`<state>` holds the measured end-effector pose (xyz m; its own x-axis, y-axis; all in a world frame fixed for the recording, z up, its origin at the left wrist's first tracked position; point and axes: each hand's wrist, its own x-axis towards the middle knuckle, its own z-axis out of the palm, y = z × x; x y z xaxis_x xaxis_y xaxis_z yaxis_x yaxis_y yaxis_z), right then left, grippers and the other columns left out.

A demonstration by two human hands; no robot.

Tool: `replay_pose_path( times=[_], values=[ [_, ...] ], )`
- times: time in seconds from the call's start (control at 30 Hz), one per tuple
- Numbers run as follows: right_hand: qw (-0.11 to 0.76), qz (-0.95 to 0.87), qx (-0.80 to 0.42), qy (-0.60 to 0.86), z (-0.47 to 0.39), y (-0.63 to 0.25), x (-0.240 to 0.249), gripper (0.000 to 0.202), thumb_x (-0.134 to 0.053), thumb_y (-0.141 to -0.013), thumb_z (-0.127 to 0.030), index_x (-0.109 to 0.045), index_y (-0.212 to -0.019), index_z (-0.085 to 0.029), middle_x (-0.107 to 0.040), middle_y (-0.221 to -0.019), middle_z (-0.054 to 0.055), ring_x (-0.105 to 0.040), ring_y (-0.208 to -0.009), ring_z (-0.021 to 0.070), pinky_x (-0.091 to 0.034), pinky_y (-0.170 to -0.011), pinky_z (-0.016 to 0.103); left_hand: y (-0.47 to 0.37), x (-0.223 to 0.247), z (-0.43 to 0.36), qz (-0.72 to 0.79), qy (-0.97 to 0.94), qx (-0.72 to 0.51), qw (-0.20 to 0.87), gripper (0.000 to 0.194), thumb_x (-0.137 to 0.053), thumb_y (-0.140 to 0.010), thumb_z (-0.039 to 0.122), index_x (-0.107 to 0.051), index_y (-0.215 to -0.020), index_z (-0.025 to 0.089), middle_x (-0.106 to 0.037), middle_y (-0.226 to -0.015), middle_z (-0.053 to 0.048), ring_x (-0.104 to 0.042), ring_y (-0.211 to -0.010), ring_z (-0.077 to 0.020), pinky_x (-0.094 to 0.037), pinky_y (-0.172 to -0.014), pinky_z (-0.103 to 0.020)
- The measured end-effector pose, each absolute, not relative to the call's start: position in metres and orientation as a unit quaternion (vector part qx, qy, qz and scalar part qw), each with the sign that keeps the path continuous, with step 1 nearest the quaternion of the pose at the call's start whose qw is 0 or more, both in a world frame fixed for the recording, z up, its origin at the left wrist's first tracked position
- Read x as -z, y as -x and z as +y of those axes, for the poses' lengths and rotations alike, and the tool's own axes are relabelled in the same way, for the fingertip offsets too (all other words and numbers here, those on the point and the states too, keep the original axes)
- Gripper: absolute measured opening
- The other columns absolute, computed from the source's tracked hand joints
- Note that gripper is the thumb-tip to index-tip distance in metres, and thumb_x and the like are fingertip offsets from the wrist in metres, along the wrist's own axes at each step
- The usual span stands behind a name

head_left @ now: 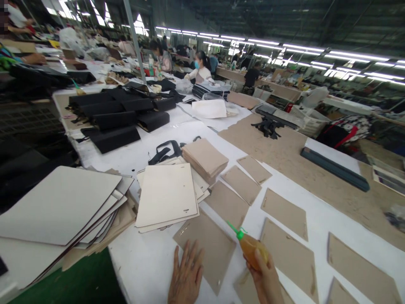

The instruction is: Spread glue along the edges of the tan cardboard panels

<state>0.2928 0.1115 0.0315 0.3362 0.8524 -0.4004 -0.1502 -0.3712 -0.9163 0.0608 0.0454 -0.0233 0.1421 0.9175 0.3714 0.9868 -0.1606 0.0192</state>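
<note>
My left hand point(186, 272) lies flat with its fingers spread, over the lower left edge of a tan sheet point(210, 245). My right hand point(264, 276) is wrapped round a glue bottle point(252, 250) of amber liquid, tilted with its green nozzle pointing up and left. Shiny streaks mark the upper left edge of the sheet by my left hand. Other tan sheets, such as one point(289, 253) right of the bottle, lie spread over the white table point(139, 261), several with wet-looking streaks along their edges.
A stack of cream boards point(167, 192) and a pile of tan pieces point(205, 156) stand beyond my hands. Large pale boards point(63, 202) overhang the left table edge. Black folded pieces point(114, 120) lie farther back. A masked person point(201, 71) sits across the table.
</note>
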Motion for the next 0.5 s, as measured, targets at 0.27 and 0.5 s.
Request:
replay_pose_path(
  times=[0.27, 0.5],
  values=[
    [0.432, -0.539, -0.386, 0.612, 0.148, -0.206, -0.030, 0.052, -0.073, -0.069, -0.046, -0.058, -0.113, -0.023, -0.062, -0.116, 0.009, -0.058, -0.106, 0.0287, -0.046, -0.096, 0.047, -0.060, 0.021, 0.049, -0.631, 0.748, 0.170, 0.116, 0.047, -0.055, -0.081, 0.031, -0.052, -0.129, 0.033, -0.058, -0.135, 0.004, -0.006, -0.147, -0.0195, 0.001, -0.119, -0.049],
    [0.370, -0.694, -0.305, 0.537, 0.150, -0.188, -0.028, 0.040, -0.065, -0.080, -0.034, -0.055, -0.118, -0.028, -0.058, -0.118, 0.006, -0.054, -0.110, 0.0249, -0.047, -0.094, 0.041, -0.059, 0.025, 0.051, -0.622, 0.755, 0.166, 0.125, 0.046, -0.055, -0.083, 0.039, -0.055, -0.127, 0.030, -0.061, -0.132, 0.001, -0.001, -0.147, -0.0222, 0.004, -0.118, -0.052]
  ],
)
